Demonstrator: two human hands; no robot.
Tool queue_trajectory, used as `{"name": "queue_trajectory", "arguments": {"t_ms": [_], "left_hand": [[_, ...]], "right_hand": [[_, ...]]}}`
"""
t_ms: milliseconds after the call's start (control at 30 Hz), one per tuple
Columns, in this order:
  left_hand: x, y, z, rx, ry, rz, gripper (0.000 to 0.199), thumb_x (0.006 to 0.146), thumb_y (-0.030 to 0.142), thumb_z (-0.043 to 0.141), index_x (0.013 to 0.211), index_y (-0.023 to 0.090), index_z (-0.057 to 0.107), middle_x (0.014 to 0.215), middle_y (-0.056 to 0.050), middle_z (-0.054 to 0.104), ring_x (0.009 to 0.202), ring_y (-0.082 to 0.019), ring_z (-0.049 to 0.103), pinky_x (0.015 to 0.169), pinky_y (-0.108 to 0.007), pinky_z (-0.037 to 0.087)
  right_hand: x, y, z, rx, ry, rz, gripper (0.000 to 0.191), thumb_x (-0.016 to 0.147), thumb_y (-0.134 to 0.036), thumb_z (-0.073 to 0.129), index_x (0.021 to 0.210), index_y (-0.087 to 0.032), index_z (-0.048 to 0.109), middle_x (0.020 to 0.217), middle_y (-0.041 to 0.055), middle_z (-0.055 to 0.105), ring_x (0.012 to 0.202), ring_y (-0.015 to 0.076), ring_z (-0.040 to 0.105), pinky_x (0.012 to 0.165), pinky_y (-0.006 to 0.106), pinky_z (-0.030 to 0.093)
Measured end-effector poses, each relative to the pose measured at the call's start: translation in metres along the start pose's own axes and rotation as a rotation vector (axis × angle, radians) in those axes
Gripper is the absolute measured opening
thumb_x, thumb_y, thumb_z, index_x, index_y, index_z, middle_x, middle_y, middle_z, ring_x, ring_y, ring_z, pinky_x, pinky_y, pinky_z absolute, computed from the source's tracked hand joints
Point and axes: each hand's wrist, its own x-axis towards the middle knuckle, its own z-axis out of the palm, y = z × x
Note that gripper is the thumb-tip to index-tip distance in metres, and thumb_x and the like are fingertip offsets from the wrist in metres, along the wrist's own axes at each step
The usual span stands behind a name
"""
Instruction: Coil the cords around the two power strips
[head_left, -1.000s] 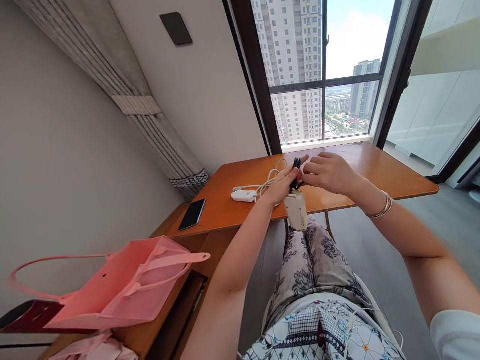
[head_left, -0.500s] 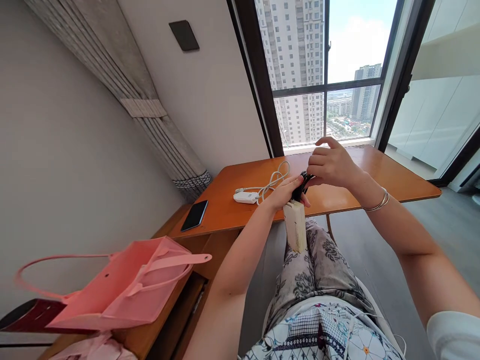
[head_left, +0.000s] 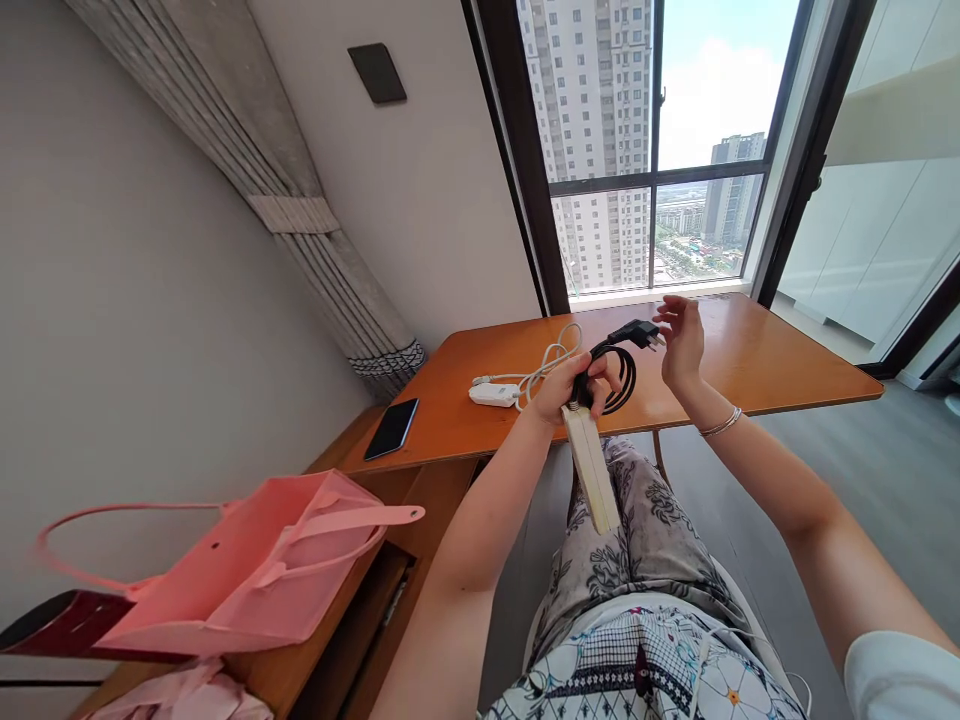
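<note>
My left hand (head_left: pixel 574 386) is closed round a coiled black power cord (head_left: pixel 624 385) at the near edge of the table. From below that hand a cream-white power strip (head_left: pixel 591 470) hangs tilted over my lap, at the cord's end. The cord's black plug (head_left: pixel 637 333) sticks out to the right, its pins toward my right hand (head_left: pixel 681 342). That hand is raised with its fingers apart and slightly bent, holding nothing, just clear of the plug.
A white adapter (head_left: pixel 493 395) with a looped white cable (head_left: pixel 551 358) lies on the orange-brown table (head_left: pixel 780 350). Left of it is a dark phone (head_left: pixel 391 429). A pink bag (head_left: pixel 247 570) stands on the wooden cabinet at lower left. Beyond the table is a window (head_left: pixel 709 170).
My right hand has let go of the black cord and moved right, its fingers opening. The coil and plug now show plainly, and the power strip's lower end has swung slightly right.
</note>
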Motion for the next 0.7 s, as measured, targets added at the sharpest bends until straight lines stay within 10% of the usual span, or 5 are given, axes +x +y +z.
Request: {"name": "queue_trajectory", "arguments": {"t_ms": [133, 267, 567, 700], "left_hand": [[0.005, 0.002, -0.003, -0.136, 0.243, 0.079, 0.043, 0.089, 0.051, 0.057, 0.068, 0.021, 0.034, 0.06, 0.004, 0.059, 0.03, -0.008, 0.049, 0.033, -0.02, 0.031], [0.006, 0.006, 0.004, -0.183, 0.369, 0.141, 0.041, 0.088, 0.046, 0.061, 0.067, 0.02, 0.036, 0.063, 0.004, 0.06, 0.036, -0.008, 0.054, 0.036, -0.019, 0.036], [0.012, 0.003, 0.006, -0.185, 0.476, 0.19, 0.038, 0.085, 0.039, 0.066, 0.063, 0.019, 0.043, 0.089, -0.01, 0.072, 0.088, -0.022, 0.073, 0.078, -0.033, 0.059], [0.012, 0.0, 0.006, -0.174, 0.462, 0.215, 0.036, 0.086, 0.035, 0.064, 0.061, 0.018, 0.045, 0.1, -0.011, 0.072, 0.097, -0.023, 0.07, 0.086, -0.036, 0.057]], "right_hand": [[-0.05, 0.032, -0.014, -0.064, -0.35, 0.378, 0.036, 0.08, -0.054, 0.062, 0.098, -0.023, 0.058, 0.083, -0.0018, 0.062, 0.072, 0.0117, 0.062, 0.065, 0.024, 0.049], [-0.103, 0.042, -0.021, -0.186, -0.72, 0.33, 0.071, 0.063, -0.038, 0.08, 0.127, -0.027, 0.05, 0.121, 0.0065, 0.062, 0.071, 0.0125, 0.063, 0.065, 0.029, 0.052], [-0.122, 0.035, -0.03, -0.144, -0.606, 0.009, 0.09, 0.045, -0.056, 0.089, 0.126, -0.033, 0.055, 0.131, 0.0074, 0.059, 0.123, 0.0359, 0.055, 0.107, 0.049, 0.045], [-0.124, 0.028, -0.029, -0.099, -0.459, 0.268, 0.078, 0.049, -0.071, 0.075, 0.116, -0.033, 0.059, 0.129, 0.0074, 0.061, 0.131, 0.0375, 0.047, 0.107, 0.053, 0.041]]}}
